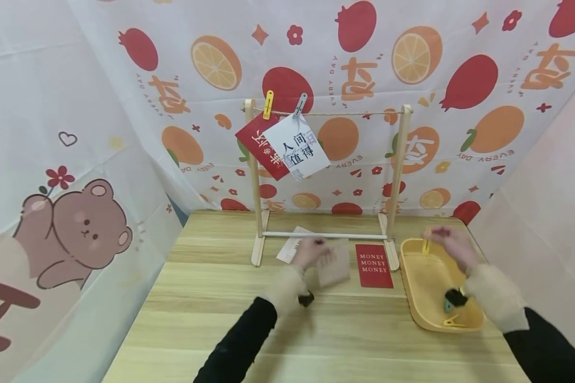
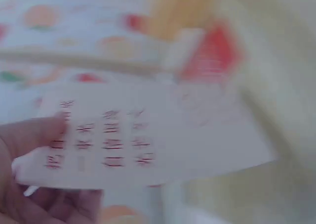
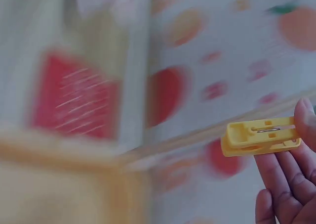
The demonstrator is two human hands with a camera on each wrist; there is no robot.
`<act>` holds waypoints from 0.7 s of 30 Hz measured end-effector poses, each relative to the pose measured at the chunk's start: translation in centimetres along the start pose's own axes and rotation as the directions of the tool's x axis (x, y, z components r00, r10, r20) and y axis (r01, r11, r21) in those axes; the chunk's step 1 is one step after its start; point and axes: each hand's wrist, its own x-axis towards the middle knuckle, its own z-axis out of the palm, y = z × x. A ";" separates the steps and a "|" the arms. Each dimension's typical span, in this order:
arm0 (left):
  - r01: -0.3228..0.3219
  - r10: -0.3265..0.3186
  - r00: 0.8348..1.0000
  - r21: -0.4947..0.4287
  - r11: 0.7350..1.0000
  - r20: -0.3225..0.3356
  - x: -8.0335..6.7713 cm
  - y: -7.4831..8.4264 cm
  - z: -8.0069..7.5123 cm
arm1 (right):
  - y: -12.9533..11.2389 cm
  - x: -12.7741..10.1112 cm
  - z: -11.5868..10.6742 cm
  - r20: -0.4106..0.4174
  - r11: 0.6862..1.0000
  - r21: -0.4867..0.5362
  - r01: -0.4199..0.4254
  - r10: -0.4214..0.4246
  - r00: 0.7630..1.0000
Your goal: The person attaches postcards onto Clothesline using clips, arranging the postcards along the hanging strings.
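My left hand [image 1: 310, 252] holds a pale card [image 1: 334, 270] just above the table, in front of the wooden rack [image 1: 397, 175]. In the left wrist view the thumb [image 2: 34, 135] pinches that white card [image 2: 148, 140], which bears red characters. My right hand [image 1: 448, 240] is lifted over the yellow tray [image 1: 424, 298] and pinches a yellow clothespin [image 1: 426, 246]. The right wrist view shows the yellow clothespin [image 3: 260, 136] held between thumb and fingers [image 3: 281, 179]. A red card [image 1: 261, 146] and a white card [image 1: 297, 146] hang from the rack's string by clips.
A red card reading MONEY [image 1: 374, 266] lies on the wooden table [image 1: 211, 314] beside the rack's right foot. Another white card [image 1: 292, 246] lies under the rack's bar. More clips [image 1: 452, 319] sit in the tray. Printed cloth walls close in the back and sides.
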 end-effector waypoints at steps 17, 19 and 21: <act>-0.267 0.075 0.903 -0.415 0.870 -0.423 6.4 17.6 -9.1 | -30.6 8.8 2.6 -0.246 0.837 0.442 0.323 -0.233 0.941; -0.255 0.063 0.905 -0.417 0.872 -0.421 6.5 17.9 -9.3 | -31.9 9.9 3.6 -0.249 0.840 0.432 0.328 -0.238 0.939; -0.241 0.048 0.904 -0.415 0.877 -0.424 6.5 18.0 -9.5 | -32.6 10.7 4.6 -0.250 0.861 0.398 0.318 -0.232 0.940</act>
